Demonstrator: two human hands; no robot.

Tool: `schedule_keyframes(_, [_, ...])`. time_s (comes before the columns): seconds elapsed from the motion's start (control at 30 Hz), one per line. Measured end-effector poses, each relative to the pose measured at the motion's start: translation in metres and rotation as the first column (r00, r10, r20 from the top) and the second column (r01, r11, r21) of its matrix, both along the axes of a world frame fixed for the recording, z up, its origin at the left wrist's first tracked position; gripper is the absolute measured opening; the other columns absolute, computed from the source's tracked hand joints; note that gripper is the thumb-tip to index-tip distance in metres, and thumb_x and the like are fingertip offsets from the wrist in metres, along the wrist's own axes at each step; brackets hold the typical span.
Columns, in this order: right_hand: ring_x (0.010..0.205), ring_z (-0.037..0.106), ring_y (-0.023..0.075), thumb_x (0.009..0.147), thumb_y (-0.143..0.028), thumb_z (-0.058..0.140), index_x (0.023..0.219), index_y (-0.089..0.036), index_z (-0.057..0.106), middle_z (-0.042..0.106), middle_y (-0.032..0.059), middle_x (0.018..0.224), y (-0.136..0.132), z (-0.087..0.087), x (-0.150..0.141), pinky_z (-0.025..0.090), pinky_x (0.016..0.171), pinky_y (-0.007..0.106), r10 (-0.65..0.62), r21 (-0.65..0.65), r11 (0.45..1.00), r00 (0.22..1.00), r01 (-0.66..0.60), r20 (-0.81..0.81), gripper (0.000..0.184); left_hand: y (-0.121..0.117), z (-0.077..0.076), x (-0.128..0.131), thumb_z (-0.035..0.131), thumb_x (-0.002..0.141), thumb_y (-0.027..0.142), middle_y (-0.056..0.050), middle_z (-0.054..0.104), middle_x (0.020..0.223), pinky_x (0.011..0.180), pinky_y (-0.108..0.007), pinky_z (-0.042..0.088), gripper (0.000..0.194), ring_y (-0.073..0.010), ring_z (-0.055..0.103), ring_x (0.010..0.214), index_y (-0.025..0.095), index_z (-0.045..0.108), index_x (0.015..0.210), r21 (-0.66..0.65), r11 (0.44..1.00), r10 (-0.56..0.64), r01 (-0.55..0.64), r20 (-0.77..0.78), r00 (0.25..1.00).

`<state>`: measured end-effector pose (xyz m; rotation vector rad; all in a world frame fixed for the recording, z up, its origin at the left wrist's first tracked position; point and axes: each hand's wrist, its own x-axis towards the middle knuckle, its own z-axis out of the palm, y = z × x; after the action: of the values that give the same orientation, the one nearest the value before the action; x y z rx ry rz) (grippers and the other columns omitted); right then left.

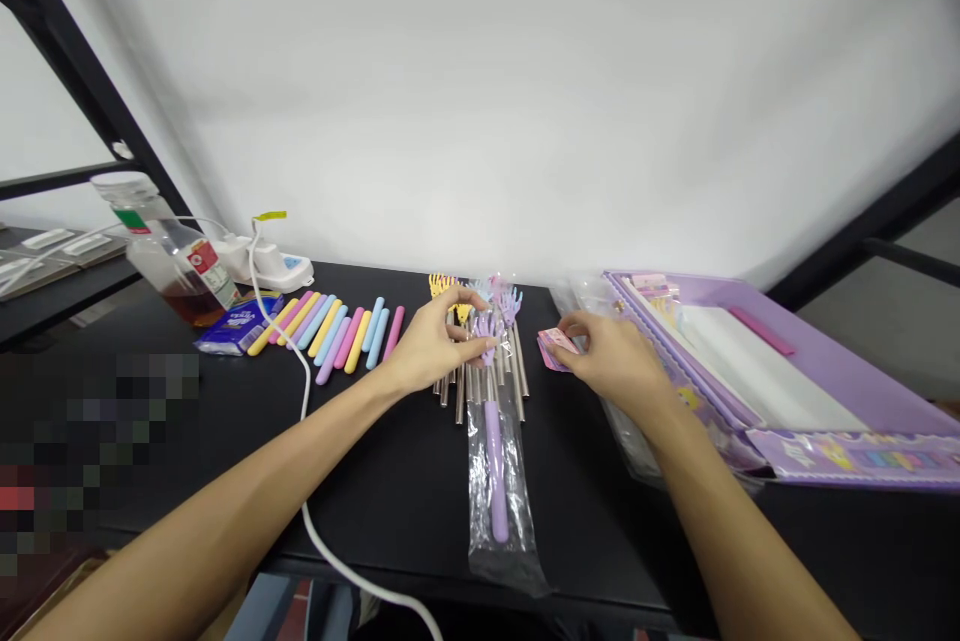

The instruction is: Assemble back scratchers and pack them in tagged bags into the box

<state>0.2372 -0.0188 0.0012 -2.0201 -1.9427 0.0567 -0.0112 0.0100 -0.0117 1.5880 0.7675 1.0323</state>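
1. Many things sit on my left: a bottle [180, 266] with brown liquid, a blue packet [236, 328], and a white plug strip [289, 273] with a white cord [306, 376].
2. Next come lots of smooth sticks [328, 328] in yellow, pink, blue and purple, lying side by side on the black table [382, 491].
3. My left hand [431, 346] curls around the top of a clear bag [525, 536], thumb near the tip of the purple scratcher [496, 471]. I can't tell if it is pinching.
4. That scratcher lies in the middle, inside the bag, handle toward me. I think it is light. Its rod looks stiff, its tip could snap, and the bag seems soft and slippery. I'd hold the fat handle through the plastic.
5. Behind it, shiny rods [460, 391] with tiny hand tops lie heaped. They may roll, so I'd grab the metal part.
6. My right hand [615, 361] pinches some small pink cards [553, 346]. They look thin and bendy, so edges are best to hold.
7. Far right is 1 open purple box [847, 361].
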Motion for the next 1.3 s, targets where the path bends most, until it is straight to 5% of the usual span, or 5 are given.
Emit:
schedule_keyframes(0.2, [0.081,0.068,0.0289,0.086,-0.048,0.061,0.105,-0.026,0.072,0.074,0.0071,0.083,-0.003,0.003,-0.007,0.034,0.063,0.033,-0.08,-0.065,0.994,0.995,0.084,0.061,0.031,-0.005,0.003,-0.001,0.077,0.081,0.027,-0.011,0.065,0.12,0.048,-0.016,0.052,0.049,-0.0124,0.073,0.065,0.021,0.056,0.124,0.003,1.0,0.011,-0.011,-0.116,0.993])
schedule_keyframes(0.5, [0.093,0.071,0.0303,0.083,-0.041,0.065,0.113,-0.026,0.07,0.079,0.0039,0.1,-0.001,0.0,-0.006,0.038,0.067,0.035,-0.076,-0.06,0.995,0.997,0.076,-0.012,0.034,-0.007,0.009,-0.004,0.076,0.081,0.026,-0.014,0.017,0.166,0.052,-0.024,0.062,0.083,-0.0057,0.067,0.064,0.037,0.034,0.151,0.066,0.992,-0.096,0.104,-0.117,0.988])
schedule_keyframes(0.77, [0.088,0.072,0.0308,0.079,-0.044,0.069,0.112,-0.025,0.071,0.078,0.0074,0.091,-0.002,-0.001,-0.008,0.042,0.066,0.035,-0.096,-0.047,0.994,0.995,0.095,-0.02,0.038,-0.005,0.001,-0.001,0.079,0.08,0.029,-0.01,0.056,0.139,0.06,-0.022,0.06,0.043,-0.012,0.074,0.068,0.021,0.044,0.104,0.06,0.998,-0.021,0.024,-0.056,0.998])
schedule_keyframes(1.03, [0.09,0.071,0.0298,0.078,-0.047,0.069,0.112,-0.027,0.07,0.079,0.0047,0.093,-0.004,0.002,-0.011,0.042,0.068,0.035,-0.118,-0.068,0.991,0.993,0.116,-0.031,0.04,-0.006,0.002,-0.002,0.079,0.08,0.028,-0.009,0.061,0.136,0.08,-0.026,0.062,0.045,-0.0188,0.074,0.097,0.022,0.056,0.118,0.135,0.991,0.006,0.004,-0.076,0.997])
schedule_keyframes(1.3, [0.091,0.071,0.0289,0.08,-0.044,0.068,0.115,-0.025,0.07,0.079,0.004,0.095,-0.004,0.006,-0.01,0.044,0.071,0.036,-0.129,-0.064,0.99,0.99,0.126,-0.048,0.04,-0.007,0.005,-0.002,0.077,0.081,0.028,-0.009,0.038,0.155,0.065,-0.024,0.061,0.062,-0.002,0.059,0.065,0.031,0.053,0.138,0.191,0.981,-0.011,0.039,-0.146,0.989])
